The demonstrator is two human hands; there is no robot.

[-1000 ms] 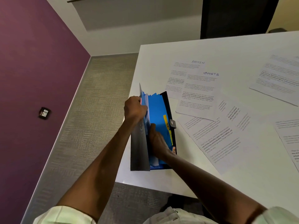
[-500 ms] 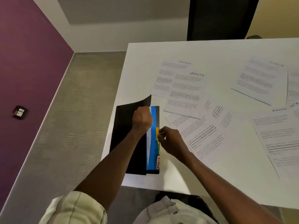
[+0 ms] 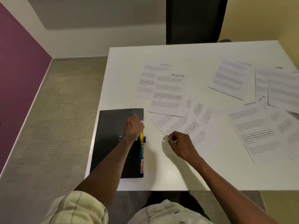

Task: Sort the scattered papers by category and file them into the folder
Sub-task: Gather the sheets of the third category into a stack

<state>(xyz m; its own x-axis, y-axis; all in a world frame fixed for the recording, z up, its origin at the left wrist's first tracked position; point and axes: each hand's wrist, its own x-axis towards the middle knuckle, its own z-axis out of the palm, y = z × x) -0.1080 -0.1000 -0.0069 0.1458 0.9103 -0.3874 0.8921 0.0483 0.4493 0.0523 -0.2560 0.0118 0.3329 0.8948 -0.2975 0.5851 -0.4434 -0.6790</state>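
Head view: my left hand [image 3: 133,128] lies loose on the shut black folder [image 3: 113,143] at the table [image 3: 178,172] edge — steadying it, I judge. My right hand [image 3: 179,143] pinches the nearest paper [image 3: 181,125], likely to lift it; others [image 3: 166,92] lie scattered beyond.

Blurred sheets [image 3: 281,88] cut off at right edge (text unreadable)
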